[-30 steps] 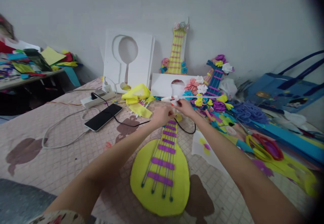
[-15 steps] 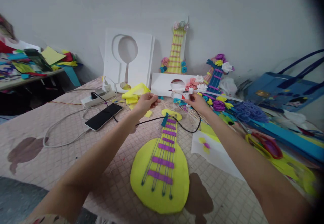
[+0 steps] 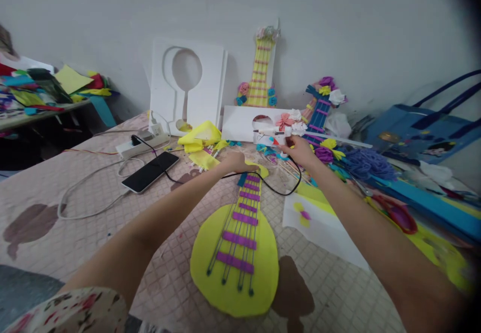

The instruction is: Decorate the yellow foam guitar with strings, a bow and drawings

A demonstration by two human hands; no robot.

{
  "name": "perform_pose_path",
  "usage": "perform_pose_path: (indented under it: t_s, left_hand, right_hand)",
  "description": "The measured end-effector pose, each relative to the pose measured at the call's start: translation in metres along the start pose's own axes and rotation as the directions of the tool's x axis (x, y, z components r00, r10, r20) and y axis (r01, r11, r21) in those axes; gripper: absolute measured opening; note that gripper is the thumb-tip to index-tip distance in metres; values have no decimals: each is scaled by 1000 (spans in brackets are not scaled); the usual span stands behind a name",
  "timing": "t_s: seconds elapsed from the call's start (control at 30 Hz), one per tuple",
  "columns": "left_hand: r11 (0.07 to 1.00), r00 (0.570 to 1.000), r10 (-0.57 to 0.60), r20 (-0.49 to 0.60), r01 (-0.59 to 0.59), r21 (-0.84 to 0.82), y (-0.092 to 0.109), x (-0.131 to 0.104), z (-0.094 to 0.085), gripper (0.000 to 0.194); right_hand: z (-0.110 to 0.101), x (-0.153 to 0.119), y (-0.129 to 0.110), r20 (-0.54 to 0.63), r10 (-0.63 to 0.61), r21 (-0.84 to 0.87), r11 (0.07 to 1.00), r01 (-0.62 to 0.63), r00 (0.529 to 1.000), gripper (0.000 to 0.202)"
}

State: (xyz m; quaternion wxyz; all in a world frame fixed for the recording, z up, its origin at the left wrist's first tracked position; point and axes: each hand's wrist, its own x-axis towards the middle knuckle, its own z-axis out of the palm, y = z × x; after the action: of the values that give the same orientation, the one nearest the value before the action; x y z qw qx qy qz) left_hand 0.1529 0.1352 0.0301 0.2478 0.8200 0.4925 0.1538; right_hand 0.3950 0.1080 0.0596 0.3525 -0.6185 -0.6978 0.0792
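The left hand (image 3: 238, 163) has been brought back over the top end of the flat yellow lute-shaped piece (image 3: 240, 250), which is laid on the cloth-covered bench (image 3: 180, 278) with its rounded body toward the wearer and its neck pointing away. Half a second ago that end was left uncovered while the hand was held off to the side; a second ago both hands were brought almost together there.

By the right hand (image 3: 298, 150), a white glue gun (image 3: 276, 132) is grasped; it is now held aside, beyond and to the right of the neck, with its nozzle turned left. From it the thin black cable (image 3: 281, 194) is looped across the upper neck and led away under the left forearm.

By the left hand's fingers the area beside the short teal strip (image 3: 242, 179) is partly covered. Whether anything is pinched, or the surface is merely touched, cannot be told.

The purple crossbars and dark strings appear unchanged. With the gun kept clear, the top end seems to be attended to by the left hand alone, so application of glue appears to be paused; the slack cable could be snagged there.
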Motion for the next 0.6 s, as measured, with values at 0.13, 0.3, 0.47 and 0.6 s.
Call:
perform_pose_path:
  t_s: [0.13,0.3,0.47,0.6]
  left_hand:
    - [999,999,-1,36,-1,50,4,3,3,41]
    - [1000,996,-23,86,21,19,-1,-1,-3,30]
    - [996,997,-42,62,47,-77,-18,-6,-16,28]
    - [987,996,-93,8,93,-129,-39,-7,-32,26]
  right_hand:
    - [1,-4,4,-4,21,1,1000,-21,1000,22]
    - [4,-4,8,0,44,12,999,-44,999,21]
    - [8,-4,12,1,69,27,997,-69,998,22]
    - [9,-4,16,-3,76,37,996,-76,997,25]
